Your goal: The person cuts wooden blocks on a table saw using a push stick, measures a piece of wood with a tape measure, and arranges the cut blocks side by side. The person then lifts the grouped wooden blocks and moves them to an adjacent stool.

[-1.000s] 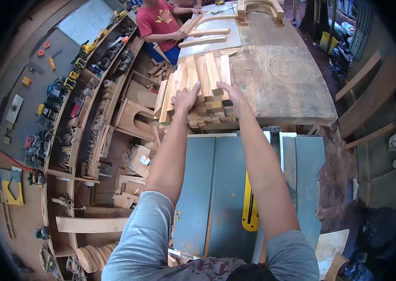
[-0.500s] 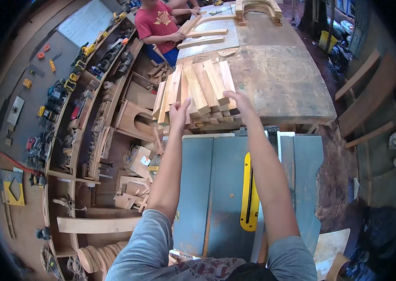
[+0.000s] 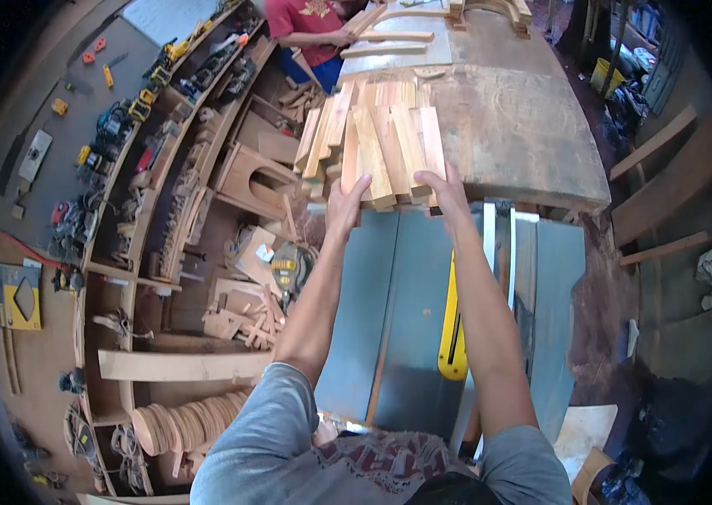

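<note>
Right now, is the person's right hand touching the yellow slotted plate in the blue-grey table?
No, the right hand grips the right side of pale wooden bars, clear of the plate.

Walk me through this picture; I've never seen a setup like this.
There's no robot here: these are a person's bare hands, seen from a camera worn on the head, looking forward and down. The left hand and right hand hold a row of wooden sticks between them. More sticks lie just beyond, on the wooden table. Under the forearms is a blue-grey top with a slotted yellow plate. Another person, in red, is at the far left.
</note>
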`<state>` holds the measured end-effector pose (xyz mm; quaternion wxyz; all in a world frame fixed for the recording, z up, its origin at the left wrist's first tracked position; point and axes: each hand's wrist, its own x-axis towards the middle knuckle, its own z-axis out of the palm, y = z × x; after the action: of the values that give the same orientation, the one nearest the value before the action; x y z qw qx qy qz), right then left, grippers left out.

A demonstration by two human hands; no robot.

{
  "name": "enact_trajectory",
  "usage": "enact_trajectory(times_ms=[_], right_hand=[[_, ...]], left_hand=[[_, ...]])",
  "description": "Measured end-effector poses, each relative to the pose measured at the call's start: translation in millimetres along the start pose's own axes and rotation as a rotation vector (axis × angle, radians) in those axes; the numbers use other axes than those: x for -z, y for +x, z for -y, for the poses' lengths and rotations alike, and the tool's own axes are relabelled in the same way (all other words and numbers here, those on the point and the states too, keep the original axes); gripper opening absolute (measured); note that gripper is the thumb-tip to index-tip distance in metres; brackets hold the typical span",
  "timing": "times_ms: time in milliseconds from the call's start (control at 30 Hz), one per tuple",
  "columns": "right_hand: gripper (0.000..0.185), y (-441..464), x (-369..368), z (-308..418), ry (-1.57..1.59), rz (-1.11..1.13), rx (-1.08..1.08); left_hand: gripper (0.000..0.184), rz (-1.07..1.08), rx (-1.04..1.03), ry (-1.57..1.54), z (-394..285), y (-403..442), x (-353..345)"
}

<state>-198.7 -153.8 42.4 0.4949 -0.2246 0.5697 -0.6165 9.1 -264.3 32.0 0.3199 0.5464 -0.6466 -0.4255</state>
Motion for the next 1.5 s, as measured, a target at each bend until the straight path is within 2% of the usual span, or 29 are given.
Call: enact_trajectory(times_ms=[100,167,200,300,367,433,467,500,533,567,600,667,700,767,833,867,900,967,1033,1100,1167,1200,1233,1267,1300,1367,1400,1467,1500], right_hand=[[0.089,-51,-6,-26,-0.048,-0.023,-0.029],[0.093,-113,-22,-34,-0.011,-0.115,-0.004],[0.102,-141,-26,-39,-0.022,-0.077,-0.023],[0.106,-209,-42,-87,-0.037,-0.163,-0.019],[0.108,-244,-51,-119,-0.047,-0.179,-0.072],[0.109,-263,-59,-153,-0.055,-0.202,-0.121],[0.105,-264,-63,-173,-0.117,-0.228,-0.048],[0.1,-260,-65,-194,-0.181,-0.249,0.029],[0.1,-247,-60,-221,-0.194,-0.252,0.017],[0.1,-231,-47,-247,-0.508,-0.33,0.048],[0.1,-221,-35,-256,-0.825,-0.401,0.094],[0.097,-222,-23,-239,-0.933,-0.342,0.016],[0.095,-230,-20,-235,-1.02,-0.28,-0.074],[0.09,-242,-21,-230,-1.094,-0.298,-0.068],[0.086,-264,-31,-232,-1.085,-0.447,0.095],[0.091,-271,-36,-236,-1.029,-0.486,0.22],[0.091,-281,-47,-234,-1.04,-0.482,0.228],[0.096,-304,-78,-215,-1.078,-0.311,0.428],[0.097,-315,-92,-206,-1.165,-0.298,0.394],[0.09,-305,-94,-203,-1.373,-0.339,0.529],[0.083,-292,-90,-206,-1.327,-0.275,0.523],[0.077,-290,-86,-213,-1.292,-0.208,0.51],[0.077,-290,-84,-220,-1.289,-0.203,0.511],[0.07,-291,-84,-229,-1.138,-0.301,0.505],[0.063,-292,-85,-235,-0.985,-0.393,0.497],[0.053,-328,-88,-221,-0.45,-0.344,0.15],[0.052,-351,-86,-216,-0.191,-0.32,0.009],[0.053,-393,-70,-235,-0.14,-0.288,0.067],[0.053,-413,-67,-241,-0.146,-0.28,0.055]], left_hand=[[0.092,-0.066,0.006,0.116,35,-47,18],[0.091,-0.043,-0.004,0.031,50,-91,35],[0.091,-0.033,-0.01,-0.038,63,-121,45],[0.095,0.028,-0.036,-0.082,103,-188,73],[0.1,0.028,0.023,-0.047,144,-216,85],[0.104,0.129,0.077,0.042,163,-230,97],[0.107,0.182,0.155,0.082,163,-235,102],[0.107,0.192,0.164,0.073,154,-233,108],[0.107,0.263,0.119,0.224,148,-230,114],[0.108,0.332,0.076,0.372,150,-232,119],[0.108,0.333,0.084,0.357,161,-230,118],[0.102,0.228,-0.086,0.532,189,-220,105],[0.102,0.233,-0.09,0.527,198,-219,101],[0.099,0.079,-0.124,0.497,197,-212,87],[0.099,0.078,-0.173,0.413,158,-224,82],[0.099,0.073,-0.22,0.339,141,-228,79],[0.099,0.065,-0.217,0.328,136,-228,73],[0.094,0.211,-0.075,0.372,130,-223,67],[0.089,0.195,-0.08,0.365,136,-222,66],[0.084,0.174,-0.105,0.364,140,-215,68],[0.075,0.335,0.098,0.071,154,-211,79],[0.075,0.331,0.1,0.074,162,-214,88],[0.068,0.396,0.169,-0.081,170,-221,98],[0.062,0.456,0.238,-0.237,179,-229,107],[0.062,0.448,0.241,-0.235,189,-242,114],[0.053,0.427,0.186,-0.572,219,-281,131],[0.053,0.414,0.205,-0.571,225,-302,144],[0.053,0.595,0.364,-0.687,221,-337,171],[0.053,0.585,0.377,-0.692,226,-351,176]])
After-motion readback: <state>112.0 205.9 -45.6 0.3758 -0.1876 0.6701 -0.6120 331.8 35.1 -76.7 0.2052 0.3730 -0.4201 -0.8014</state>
